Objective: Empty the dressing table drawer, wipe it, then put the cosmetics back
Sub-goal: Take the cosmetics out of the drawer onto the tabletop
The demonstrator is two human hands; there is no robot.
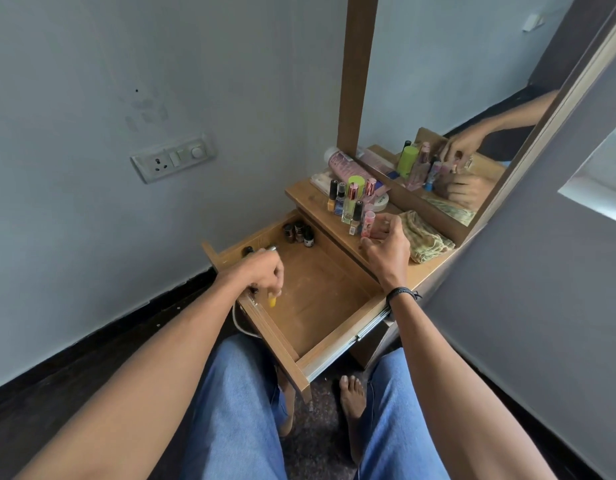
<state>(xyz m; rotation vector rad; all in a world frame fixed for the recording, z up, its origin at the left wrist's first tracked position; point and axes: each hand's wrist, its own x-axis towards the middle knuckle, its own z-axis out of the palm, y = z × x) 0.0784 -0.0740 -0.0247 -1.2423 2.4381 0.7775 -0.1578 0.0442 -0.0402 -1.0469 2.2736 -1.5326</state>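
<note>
The wooden drawer (320, 299) stands pulled out, its floor mostly bare. A few small dark bottles (298, 232) stand in its far corner. My left hand (263, 271) hovers over the drawer's left side, fingers closed on small bottles, one yellow (272, 301) at the fingertips and a dark-capped one (249, 251) poking out above. My right hand (386, 244) is at the tabletop edge, fingers around a small pink bottle (367, 223). Several cosmetics bottles (349, 202) stand grouped on the dressing table top (308, 195).
A folded greenish cloth (426, 240) lies on the tabletop right of my right hand. A mirror (448, 133) rises behind the table. A wall socket (173, 161) is on the left wall. My legs and bare feet are below the drawer.
</note>
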